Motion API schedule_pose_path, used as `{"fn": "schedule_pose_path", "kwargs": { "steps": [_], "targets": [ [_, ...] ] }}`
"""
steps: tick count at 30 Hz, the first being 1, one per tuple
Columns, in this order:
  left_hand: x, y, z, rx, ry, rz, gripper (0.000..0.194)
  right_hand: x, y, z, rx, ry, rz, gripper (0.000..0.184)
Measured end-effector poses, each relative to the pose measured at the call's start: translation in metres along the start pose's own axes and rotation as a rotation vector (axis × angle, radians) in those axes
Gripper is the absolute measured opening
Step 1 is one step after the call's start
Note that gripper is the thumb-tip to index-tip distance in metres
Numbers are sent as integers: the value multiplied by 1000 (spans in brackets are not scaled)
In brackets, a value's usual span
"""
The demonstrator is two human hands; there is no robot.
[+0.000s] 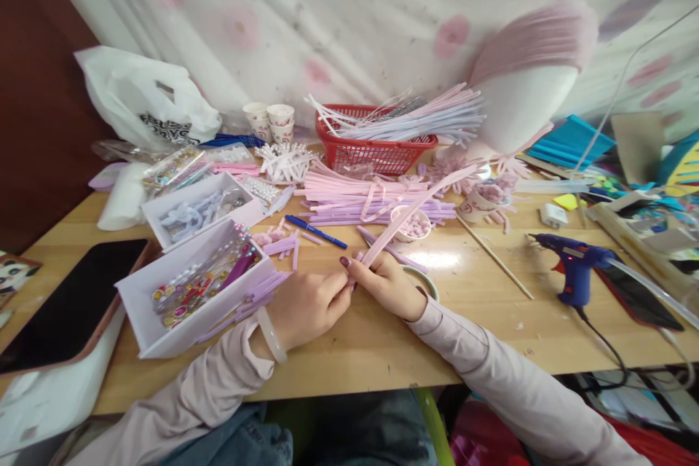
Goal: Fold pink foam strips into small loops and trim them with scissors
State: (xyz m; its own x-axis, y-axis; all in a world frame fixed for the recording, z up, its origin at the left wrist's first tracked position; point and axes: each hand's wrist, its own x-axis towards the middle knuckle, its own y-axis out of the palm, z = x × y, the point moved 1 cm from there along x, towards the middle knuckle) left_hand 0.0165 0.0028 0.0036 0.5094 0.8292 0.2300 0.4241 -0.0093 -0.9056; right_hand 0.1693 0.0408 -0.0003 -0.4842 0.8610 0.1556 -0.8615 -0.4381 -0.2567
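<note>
Over the near middle of the table, my left hand (310, 307) and my right hand (389, 287) meet, fingers pinched together. Both grip the lower end of a bundle of pink pipe cleaners (418, 209), which slants up and right from my fingers. How the fingers overlap at that end is partly hidden. Just behind my right hand lies a roll of tape (427, 281). A paper cup of short pink pieces (411, 226) stands beyond the bundle. Left of my left hand is a white box (202, 291) with jewelled trinkets, and cut purple pipe cleaners (256, 298) lie beside it.
A blue glue gun (576, 266) with a cord stands at right, near a wooden stick (494, 256). At the back are a red basket (365, 153) of pipe cleaners and a white head form (535, 98). A phone (70, 298) lies at left; a blue pen (315, 231) lies centrally.
</note>
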Motion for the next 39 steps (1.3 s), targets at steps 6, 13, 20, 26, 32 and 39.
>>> {"fn": "schedule_pose_path", "kwargs": {
  "steps": [6,13,20,26,32,39],
  "targets": [
    [2,-3,2,37,57,5,29,1,-2,-1,11,18,32,34],
    [1,-2,5,-25,88,40,27,1,-3,-1,5,26,92,38],
    [2,-4,5,-346,-50,104,28,0,-3,-2,42,47,59,37],
    [1,-7,5,-570,-99,114,21,0,-4,-5,122,149,31,38],
    [1,-5,5,-774,-198,158,27,-2,-4,-7,170,162,57,39],
    [1,-2,7,-955,-268,221,25,-3,-1,-4,339,266,159,39]
  ]
}}
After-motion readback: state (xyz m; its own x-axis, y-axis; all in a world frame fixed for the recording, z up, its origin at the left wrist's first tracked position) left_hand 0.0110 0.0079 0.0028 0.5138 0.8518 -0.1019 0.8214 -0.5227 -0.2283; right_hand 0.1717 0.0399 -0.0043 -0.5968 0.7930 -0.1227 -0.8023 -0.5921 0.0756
